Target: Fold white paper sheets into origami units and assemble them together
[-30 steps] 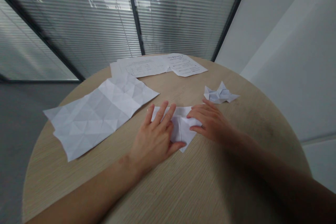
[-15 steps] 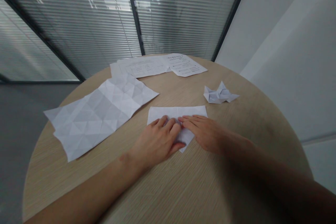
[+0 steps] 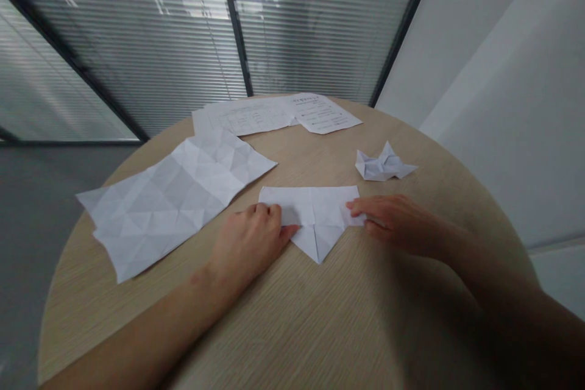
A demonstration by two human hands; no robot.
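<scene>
A folded white paper [image 3: 315, 213] lies on the table in front of me, a wide band with a triangular point aimed toward me. My left hand [image 3: 249, 244] sits on its left end, fingers curled down over the paper. My right hand [image 3: 395, 222] reaches in from the right, fingertips on the right end. To the left lies a large creased white sheet [image 3: 173, 204], its grid of folds showing. A small folded paper model [image 3: 384, 164] sits beyond my right hand, apart from it.
All this rests on a round light-wood table [image 3: 365, 317]. Printed paper sheets [image 3: 278, 114] lie along its far edge. Behind the table stands a glass partition with slatted blinds [image 3: 137, 30]. A white wall [image 3: 493, 73] rises at the right, and grey floor shows at the left.
My hands have moved apart along the paper, the left one sliding left and the right one moving right. The paper's triangular point and centre now show more fully.
</scene>
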